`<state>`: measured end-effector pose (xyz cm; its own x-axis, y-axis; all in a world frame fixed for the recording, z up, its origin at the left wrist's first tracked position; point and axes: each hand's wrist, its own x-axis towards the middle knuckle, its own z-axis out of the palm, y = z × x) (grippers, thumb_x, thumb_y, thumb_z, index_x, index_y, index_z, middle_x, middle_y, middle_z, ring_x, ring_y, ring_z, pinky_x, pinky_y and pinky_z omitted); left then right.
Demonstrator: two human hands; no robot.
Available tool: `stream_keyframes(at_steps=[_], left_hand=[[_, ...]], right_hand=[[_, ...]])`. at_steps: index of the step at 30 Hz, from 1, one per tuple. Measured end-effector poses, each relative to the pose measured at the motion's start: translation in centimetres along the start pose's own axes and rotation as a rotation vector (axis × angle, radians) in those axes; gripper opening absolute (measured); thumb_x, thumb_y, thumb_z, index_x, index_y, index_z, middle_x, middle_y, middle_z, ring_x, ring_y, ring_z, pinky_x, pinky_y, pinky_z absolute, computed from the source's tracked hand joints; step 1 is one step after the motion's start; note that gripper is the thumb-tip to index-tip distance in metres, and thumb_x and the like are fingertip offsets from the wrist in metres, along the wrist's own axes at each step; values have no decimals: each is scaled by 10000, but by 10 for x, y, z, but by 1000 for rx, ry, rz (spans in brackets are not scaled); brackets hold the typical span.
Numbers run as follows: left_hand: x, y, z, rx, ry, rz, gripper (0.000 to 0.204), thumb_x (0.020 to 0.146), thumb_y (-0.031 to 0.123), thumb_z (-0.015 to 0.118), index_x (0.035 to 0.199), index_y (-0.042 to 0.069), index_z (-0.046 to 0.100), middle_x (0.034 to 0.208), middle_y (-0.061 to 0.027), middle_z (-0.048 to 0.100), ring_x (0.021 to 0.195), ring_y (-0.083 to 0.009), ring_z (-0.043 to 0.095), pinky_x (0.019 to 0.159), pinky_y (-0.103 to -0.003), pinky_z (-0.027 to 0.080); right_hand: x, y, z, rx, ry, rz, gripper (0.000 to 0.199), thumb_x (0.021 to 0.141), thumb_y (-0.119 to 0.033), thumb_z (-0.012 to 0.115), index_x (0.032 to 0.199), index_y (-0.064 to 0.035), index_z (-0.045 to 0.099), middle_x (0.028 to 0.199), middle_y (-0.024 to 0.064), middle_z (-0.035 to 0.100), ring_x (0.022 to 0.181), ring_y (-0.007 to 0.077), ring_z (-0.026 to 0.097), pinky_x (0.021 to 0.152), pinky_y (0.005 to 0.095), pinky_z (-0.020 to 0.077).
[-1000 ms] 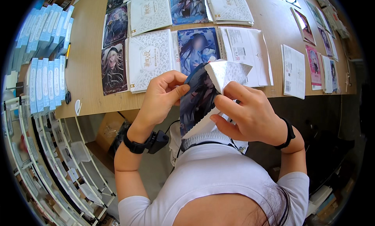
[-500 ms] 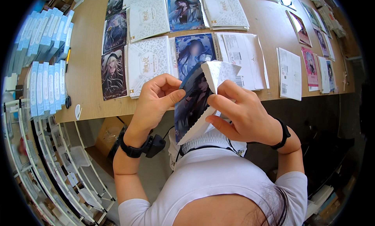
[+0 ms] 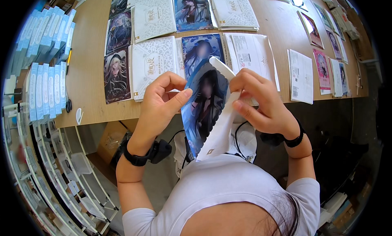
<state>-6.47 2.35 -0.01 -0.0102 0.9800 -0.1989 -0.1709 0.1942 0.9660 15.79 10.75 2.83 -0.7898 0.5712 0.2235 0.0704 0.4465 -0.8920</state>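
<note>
My left hand (image 3: 163, 100) pinches the left edge of a blue illustrated card (image 3: 208, 99) showing a long-haired dark figure. My right hand (image 3: 261, 99) grips a white envelope (image 3: 222, 132) by its upper right side. The card stands tilted against the envelope's scalloped edge, its right part hidden behind that edge. Both are held above my lap, just off the table's front edge. Beyond them on the table lie another blue card (image 3: 202, 52), a stack of patterned white envelopes (image 3: 153, 60) and a pile of envelopes lying back side up (image 3: 251, 52).
Dark illustrated cards (image 3: 117, 74) form a column on the wooden table (image 3: 92, 93). A lone white envelope (image 3: 301, 74) and a pink card (image 3: 322, 68) lie at the right. Light-blue boxes (image 3: 47, 89) stand at the left, above a white wire rack (image 3: 61, 166). Scissors (image 3: 68, 105) lie near the table's left edge.
The card has turned more toward view, with its picture showing fully. My right hand has moved up and right, drawing the envelope's side away from the card. My left hand keeps its pinch.
</note>
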Motion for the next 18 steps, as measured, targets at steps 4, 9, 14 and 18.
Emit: stream_keyframes(at_steps=[4, 9, 14, 18], left_hand=[[-2, 3, 5, -103, -237, -197, 550, 871, 343, 590, 1297, 96, 344, 1133, -47, 497, 884, -75, 521, 629, -184, 463], [-11, -22, 4, -208, -408, -322, 597, 903, 433, 513, 1357, 92, 329, 1144, -19, 509, 935, -85, 515, 669, -206, 468], [-8, -51, -4, -53, -494, -390, 396, 951, 345, 452, 1254, 92, 478, 986, 25, 559, 837, -49, 502, 648, -202, 439], [-18, -43, -5, -48, -312, -306, 329, 960, 266, 445, 1237, 97, 501, 954, 34, 566, 768, -41, 498, 624, -190, 418]], right_hand=[[4, -5, 10, -133, -166, -1, 256, 751, -23, 649, 964, -25, 507, 873, 130, 424, 779, 309, 487, 696, 330, 417], [4, -5, 23, -147, -276, -13, 280, 783, -59, 641, 1021, -68, 494, 881, 135, 426, 765, 329, 517, 652, 367, 434], [-1, -9, 31, -182, -306, -40, 178, 847, -132, 564, 978, -64, 464, 847, 151, 488, 711, 376, 548, 616, 420, 456], [-14, -25, 9, -162, -167, 33, 249, 787, -106, 648, 970, -36, 495, 845, 133, 506, 668, 309, 558, 543, 367, 459]])
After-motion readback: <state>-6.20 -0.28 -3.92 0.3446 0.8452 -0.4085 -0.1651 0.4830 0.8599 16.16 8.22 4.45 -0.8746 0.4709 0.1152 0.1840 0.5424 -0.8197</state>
